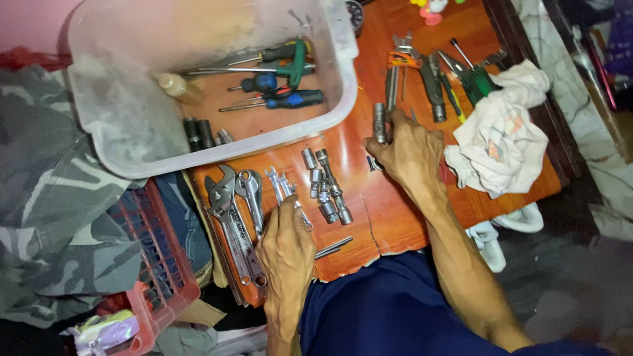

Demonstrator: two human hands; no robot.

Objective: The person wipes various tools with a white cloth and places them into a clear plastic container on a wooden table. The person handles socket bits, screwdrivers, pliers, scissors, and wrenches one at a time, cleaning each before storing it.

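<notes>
While the left hand (285, 240) closes around a small open-ended wrench (283, 189) just left of the row of sockets (326, 184) on the orange bench (395, 211), the right hand (410, 153) pinches a steel socket (379, 122) upright to the right of that row. Both pieces look rigid, fairly heavy for their size and possibly slick, so the wrench's shank and the socket's barrel seem the surest holds. Beyond the row lie larger wrenches (231, 217), a plastic tub (132, 132) of screwdrivers (283, 99) and a crumpled rag (501, 138).
</notes>
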